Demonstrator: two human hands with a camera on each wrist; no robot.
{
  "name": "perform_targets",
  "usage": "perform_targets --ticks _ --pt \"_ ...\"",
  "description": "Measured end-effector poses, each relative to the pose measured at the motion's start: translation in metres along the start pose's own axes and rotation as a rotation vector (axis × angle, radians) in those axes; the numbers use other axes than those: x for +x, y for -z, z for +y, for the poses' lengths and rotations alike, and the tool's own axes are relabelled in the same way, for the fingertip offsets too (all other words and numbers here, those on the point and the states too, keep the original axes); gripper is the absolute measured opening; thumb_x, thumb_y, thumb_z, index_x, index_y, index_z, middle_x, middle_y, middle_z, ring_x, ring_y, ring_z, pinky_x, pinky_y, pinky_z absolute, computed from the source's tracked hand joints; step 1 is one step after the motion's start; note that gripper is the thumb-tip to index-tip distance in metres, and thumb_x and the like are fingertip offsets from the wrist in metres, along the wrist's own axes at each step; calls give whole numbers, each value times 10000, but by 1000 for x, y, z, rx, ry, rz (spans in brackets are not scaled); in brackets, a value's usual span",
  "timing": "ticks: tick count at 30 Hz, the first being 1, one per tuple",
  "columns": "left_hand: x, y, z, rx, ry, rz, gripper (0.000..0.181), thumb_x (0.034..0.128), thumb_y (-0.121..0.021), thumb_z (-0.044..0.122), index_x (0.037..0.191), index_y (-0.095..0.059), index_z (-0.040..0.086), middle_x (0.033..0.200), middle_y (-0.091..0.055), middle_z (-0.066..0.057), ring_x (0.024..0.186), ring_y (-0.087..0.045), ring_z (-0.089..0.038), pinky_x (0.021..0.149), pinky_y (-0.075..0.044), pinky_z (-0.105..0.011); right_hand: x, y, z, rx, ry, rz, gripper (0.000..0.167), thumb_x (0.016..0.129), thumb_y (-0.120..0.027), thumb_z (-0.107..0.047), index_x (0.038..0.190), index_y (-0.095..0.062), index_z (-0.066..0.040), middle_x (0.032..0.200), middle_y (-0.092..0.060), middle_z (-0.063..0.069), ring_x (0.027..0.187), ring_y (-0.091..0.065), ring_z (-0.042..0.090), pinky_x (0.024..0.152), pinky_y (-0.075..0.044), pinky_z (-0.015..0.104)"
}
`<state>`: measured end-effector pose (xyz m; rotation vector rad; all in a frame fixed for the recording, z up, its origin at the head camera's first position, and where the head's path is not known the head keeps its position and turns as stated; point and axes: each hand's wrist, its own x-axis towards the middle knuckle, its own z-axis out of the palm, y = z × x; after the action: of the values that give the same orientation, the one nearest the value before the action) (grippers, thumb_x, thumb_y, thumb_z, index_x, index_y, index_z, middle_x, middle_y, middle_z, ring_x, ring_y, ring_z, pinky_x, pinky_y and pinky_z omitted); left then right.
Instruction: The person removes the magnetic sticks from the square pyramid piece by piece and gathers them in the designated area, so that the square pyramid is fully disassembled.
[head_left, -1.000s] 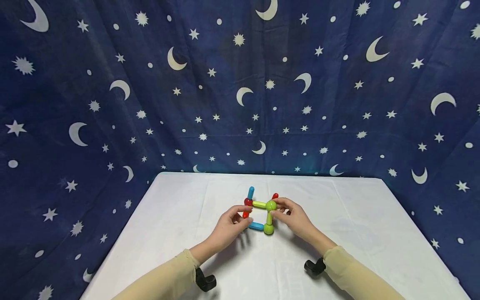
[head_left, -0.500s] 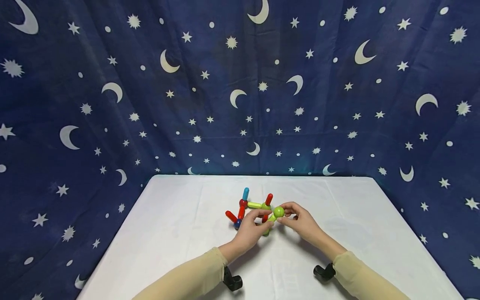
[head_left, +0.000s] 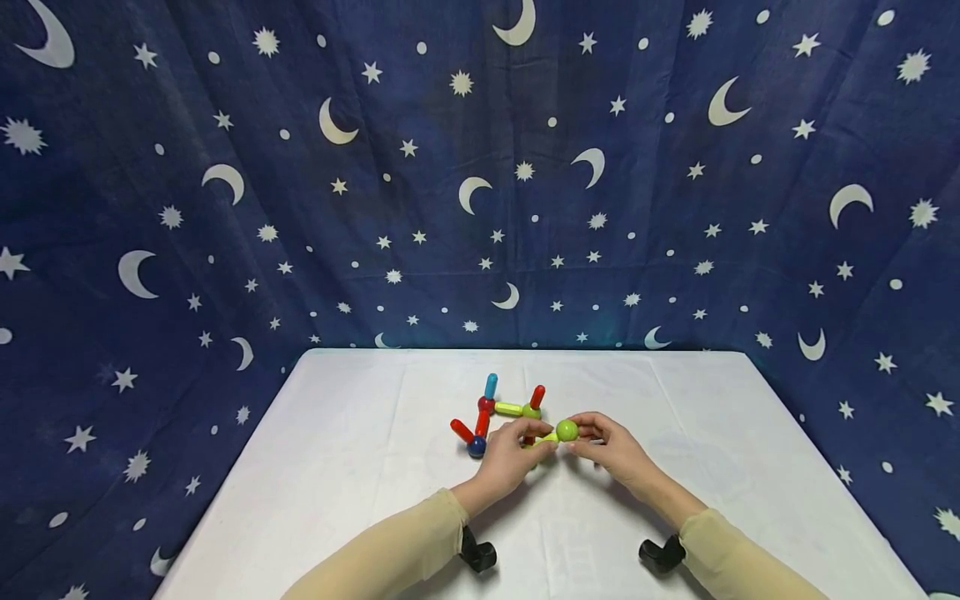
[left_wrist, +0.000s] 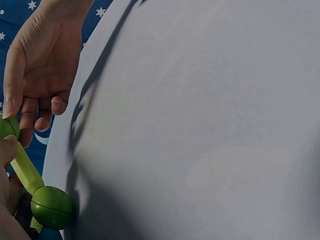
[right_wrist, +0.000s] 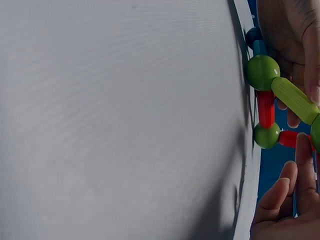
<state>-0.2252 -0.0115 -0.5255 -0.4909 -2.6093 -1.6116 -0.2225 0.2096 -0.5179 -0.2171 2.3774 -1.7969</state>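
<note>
Green ball (head_left: 567,430): I see the right hand (head_left: 617,452) pinching it, the left hand (head_left: 507,457) pinching the yellow-green rod (left_wrist: 27,170) joined to it; uneven pull could, I judge, break that joint.

Left hand (left_wrist: 6,212) pinching yellow-green rod (left_wrist: 26,169), right hand (left_wrist: 42,65) holding upper green ball (left_wrist: 9,128), lower green ball (left_wrist: 51,207) capping other end

1. The frame (head_left: 482,423) is sitting on the table (head_left: 337,483), the curtain (head_left: 420,200) hanging behind.
2. My left hand (head_left: 504,462) is resting right of the near-left ball (head_left: 476,447).
3. The rightmost ball (head_left: 567,430) is lying between my left hand and my right hand (head_left: 619,452), the near rod (head_left: 551,437) running leftward.
4. Behind my left hand, the crosswise rod (head_left: 508,409) is lying between the far-left ball (head_left: 487,405) and far-right ball (head_left: 532,412).
</note>
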Motion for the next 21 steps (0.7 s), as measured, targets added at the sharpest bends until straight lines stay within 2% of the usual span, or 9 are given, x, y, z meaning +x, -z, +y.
perform_targets --ticks 5,9,16,21 --pt "3 -1 1 -38 9 -31 240 916 -791 335 1123 -753 220 1021 -734 139 922 -650 -40 779 -510 -243 -1 2 2 -3 -9 11 423 895 -807 -165 1265 -638 -53 1095 -700 90 926 -604 228 610 -464 308" --pt "4 -2 4 -51 12 -54 242 914 -795 315 1124 -749 204 995 -733 150 895 -641 -25 769 -513 -238 -2 4 3 -21 -15 14 468 878 -830 -229 1280 -645 -76 1108 -702 83 925 -618 227 613 -461 313" --pt "5 -2 9 22 31 -70 211 908 -802 316 1093 -760 222 961 -706 175 869 -617 -4 753 -505 -233 -3 6 6 -24 27 29 478 878 -832 -211 1301 -653 -78 1153 -699 102 1001 -626 244 784 -501 319" --pt "8 -2 10 27 42 -89 188 902 -805 318 1063 -771 226 940 -691 179 852 -601 -3 725 -498 -243 -3 8 7 -47 52 36 470 881 -829 -209 1299 -661 -78 1155 -702 94 1022 -632 219 843 -501 309"
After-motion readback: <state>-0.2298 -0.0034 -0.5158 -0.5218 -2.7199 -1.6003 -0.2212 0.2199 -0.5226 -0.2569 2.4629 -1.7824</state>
